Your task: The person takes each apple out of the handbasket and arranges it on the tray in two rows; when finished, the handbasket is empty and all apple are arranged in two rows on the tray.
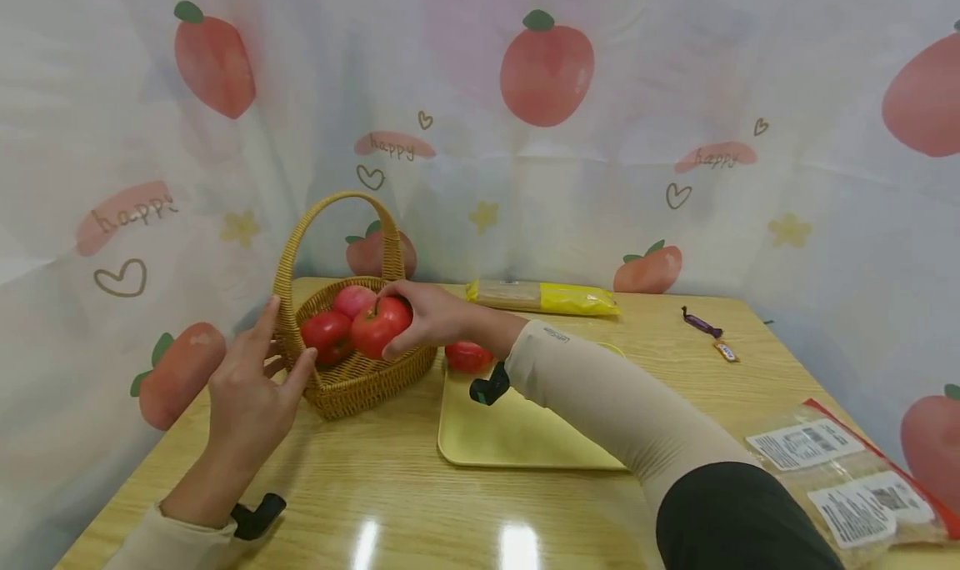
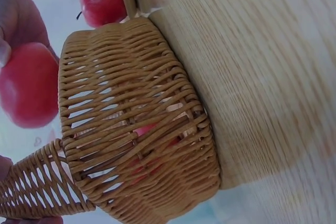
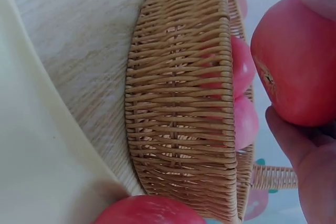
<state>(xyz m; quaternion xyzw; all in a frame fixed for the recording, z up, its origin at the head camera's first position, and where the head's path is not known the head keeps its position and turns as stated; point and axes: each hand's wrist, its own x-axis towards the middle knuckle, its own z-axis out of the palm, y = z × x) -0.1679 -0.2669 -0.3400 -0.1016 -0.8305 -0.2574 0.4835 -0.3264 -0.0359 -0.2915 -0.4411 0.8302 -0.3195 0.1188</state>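
- Head view: a red apple held in the right hand, thumb and fingers tucked round it, up over the right part of the basket.
- Holding the handle at the basket's left side with the left hand, thumb on one side and fingers on the other.
- Inside the basket, a dark red apple and a pink apple. Just right of the basket, another red apple by the corner of a yellow tray.
- By the look of it, busy putting apples in the basket. Next, seems to need lowering the held apple gently, then letting go, with the basket kept steady.
- Under the basket, a wooden table, with shiny light spots in front. Behind and to the right of the basket, a long yellow pack; far right, two candies and a see-through bag with white labels.
- Behind the basket and on both sides, a pale cloth with fruit pictures, hearts and "happy".
- Left wrist view: the held apple just above the basket's rim, red bits peeking through the weave.
- Right wrist view: the held apple above the basket's rim, near the apples inside. Touching them or not, cannot tell.
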